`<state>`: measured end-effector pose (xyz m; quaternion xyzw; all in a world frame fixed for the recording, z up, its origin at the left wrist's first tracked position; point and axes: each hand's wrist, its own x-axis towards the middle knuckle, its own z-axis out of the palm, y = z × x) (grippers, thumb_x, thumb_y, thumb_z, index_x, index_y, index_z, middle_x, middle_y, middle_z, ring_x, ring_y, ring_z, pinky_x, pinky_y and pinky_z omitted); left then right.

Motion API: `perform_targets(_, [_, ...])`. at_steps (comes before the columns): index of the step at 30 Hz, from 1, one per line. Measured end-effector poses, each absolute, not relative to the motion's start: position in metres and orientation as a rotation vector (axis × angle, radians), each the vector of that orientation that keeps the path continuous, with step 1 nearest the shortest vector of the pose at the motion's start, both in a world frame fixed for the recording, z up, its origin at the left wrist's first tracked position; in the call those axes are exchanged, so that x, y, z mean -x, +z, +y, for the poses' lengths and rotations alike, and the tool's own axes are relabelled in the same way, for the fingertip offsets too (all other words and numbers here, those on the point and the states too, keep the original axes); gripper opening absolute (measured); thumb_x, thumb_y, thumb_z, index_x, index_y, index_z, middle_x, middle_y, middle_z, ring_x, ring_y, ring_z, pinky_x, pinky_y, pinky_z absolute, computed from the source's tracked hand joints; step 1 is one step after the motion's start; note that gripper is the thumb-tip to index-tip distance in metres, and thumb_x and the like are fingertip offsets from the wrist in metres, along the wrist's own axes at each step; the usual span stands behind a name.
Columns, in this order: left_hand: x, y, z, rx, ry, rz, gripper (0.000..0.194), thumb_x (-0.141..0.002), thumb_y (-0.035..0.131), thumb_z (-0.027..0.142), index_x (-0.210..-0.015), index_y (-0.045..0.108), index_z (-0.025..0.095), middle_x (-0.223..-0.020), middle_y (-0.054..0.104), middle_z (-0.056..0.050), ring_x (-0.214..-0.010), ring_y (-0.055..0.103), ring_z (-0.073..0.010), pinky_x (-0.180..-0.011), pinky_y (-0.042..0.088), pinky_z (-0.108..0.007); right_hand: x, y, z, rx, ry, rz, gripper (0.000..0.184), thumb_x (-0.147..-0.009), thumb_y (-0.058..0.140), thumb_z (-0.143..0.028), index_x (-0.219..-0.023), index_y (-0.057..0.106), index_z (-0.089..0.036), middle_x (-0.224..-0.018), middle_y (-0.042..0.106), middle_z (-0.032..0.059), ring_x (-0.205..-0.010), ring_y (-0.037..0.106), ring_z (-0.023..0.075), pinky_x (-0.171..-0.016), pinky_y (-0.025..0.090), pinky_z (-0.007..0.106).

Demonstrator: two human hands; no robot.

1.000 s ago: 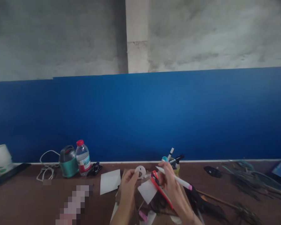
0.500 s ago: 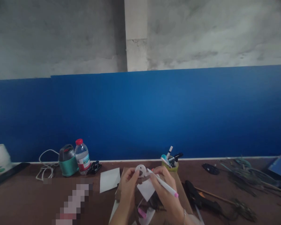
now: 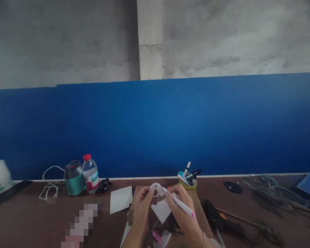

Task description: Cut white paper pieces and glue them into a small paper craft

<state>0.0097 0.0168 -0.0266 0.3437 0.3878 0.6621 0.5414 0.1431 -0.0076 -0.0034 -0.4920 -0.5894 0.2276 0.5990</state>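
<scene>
Head view: white round piece (image 3: pixel 158 187), lower centre of the frame, pinched at its left side between thumb and fingers of the left hand (image 3: pixel 141 201). Right hand (image 3: pixel 183 201) has its fingers closed around a white marker (image 3: pixel 184 207); tip directed at the piece's right edge, contact cannot be confirmed. Below the piece: white paper (image 3: pixel 162 211) and a pink object (image 3: pixel 156 236). Pen holder (image 3: pixel 193 186) stands above the right hand. Red-capped bottle (image 3: pixel 91 175) upright at lower left; black tool (image 3: pixel 222 220) lies at lower right.

And there's mottled grey wall (image 3: pixel 222 38) up top, pale pillar (image 3: pixel 150 27) near centre, blue panel (image 3: pixel 155 127) spanning behind the brown tabletop (image 3: pixel 36 222)!
</scene>
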Motion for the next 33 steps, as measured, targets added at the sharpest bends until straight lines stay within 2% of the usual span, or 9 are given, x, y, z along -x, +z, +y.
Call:
perform_targets(6, [-0.01,-0.025,0.017,-0.804,1.566,0.901,0.04,-0.053,0.084,0.048,-0.071,0.071,0.014,-0.066,0.068,-0.004,-0.055,0.058,-0.0128,-0.051,0.041,-0.021,-0.143,-0.004,-0.006,1.164,0.505,-1.392,0.021,-0.078,0.061,-0.041,-0.07,0.056,-0.021,-0.065,0.061,0.0005,-0.064,0.057,0.0176,-0.055,0.044,0.025])
perform_targets(13, [-0.009,-0.035,0.022,-0.823,1.585,0.909,0.04,-0.057,0.082,0.049,-0.073,0.071,0.014,-0.07,0.07,-0.006,-0.061,0.062,-0.0156,-0.052,0.044,-0.021,-0.146,-0.001,-0.008,1.195,0.463,-1.42,0.019,-0.079,0.059,-0.037,-0.068,0.054,-0.022,-0.063,0.059,0.0,-0.064,0.056,0.0173,-0.055,0.043,0.026])
perform_targets(24, [-0.011,-0.025,0.016,-0.814,1.575,0.877,0.039,-0.055,0.084,0.047,-0.07,0.07,0.013,-0.065,0.067,-0.003,-0.056,0.056,-0.0113,-0.051,0.042,-0.019,-0.145,-0.001,-0.007,1.165,0.424,-1.405,0.016,-0.077,0.061,-0.034,-0.069,0.056,-0.022,-0.066,0.06,0.0006,-0.065,0.056,0.0179,-0.06,0.044,0.028])
perform_targets(33, [-0.01,-0.027,0.016,-0.818,1.578,0.89,0.039,-0.058,0.083,0.047,-0.073,0.071,0.013,-0.069,0.068,-0.004,-0.059,0.058,-0.0127,-0.052,0.042,-0.02,-0.147,-0.002,-0.006,1.171,0.373,-1.377,0.017,-0.079,0.062,-0.035,-0.069,0.057,-0.022,-0.062,0.06,0.0002,-0.064,0.056,0.0187,-0.06,0.043,0.029])
